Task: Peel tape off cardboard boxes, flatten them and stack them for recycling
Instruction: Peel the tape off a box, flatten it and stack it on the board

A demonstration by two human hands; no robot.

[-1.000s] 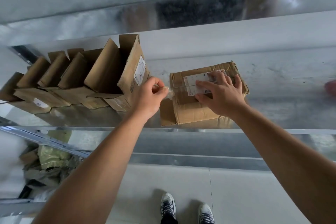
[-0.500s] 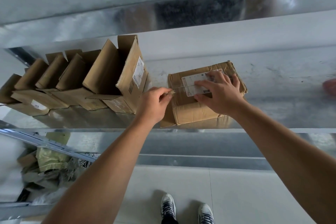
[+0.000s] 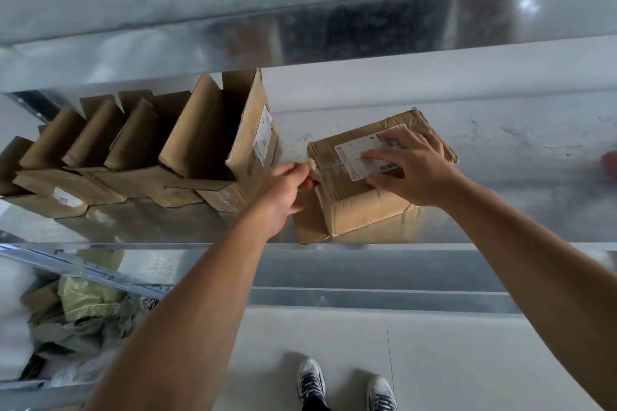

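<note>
1. Centre right of frame: crumpled brown cardboard box (image 3: 364, 207) with a white label, on a shiny metal shelf (image 3: 500, 203).
2. At its left edge, the left hand (image 3: 283, 190) pinches a curl of clear tape (image 3: 312, 164).
3. The right hand (image 3: 414, 170), fingers spread, presses the box top and grasps nothing.
4. Left: row of opened brown cartons (image 3: 200, 143).

l grip (image 3: 283, 189) on tape (image 3: 312, 162), box (image 3: 362, 207)

On the one grey metal shelf (image 3: 500, 150) I count one closed brown cardboard box (image 3: 364, 207) bearing one white shipping label (image 3: 359, 150) and one strip of pale tape (image 3: 312, 163). Open brown cardboard boxes (image 3: 207, 143) number five, the far-left one cut off. Two bare hands, left hand (image 3: 283, 190) and right hand (image 3: 417, 170); two striped sneakers (image 3: 312, 380).
</note>
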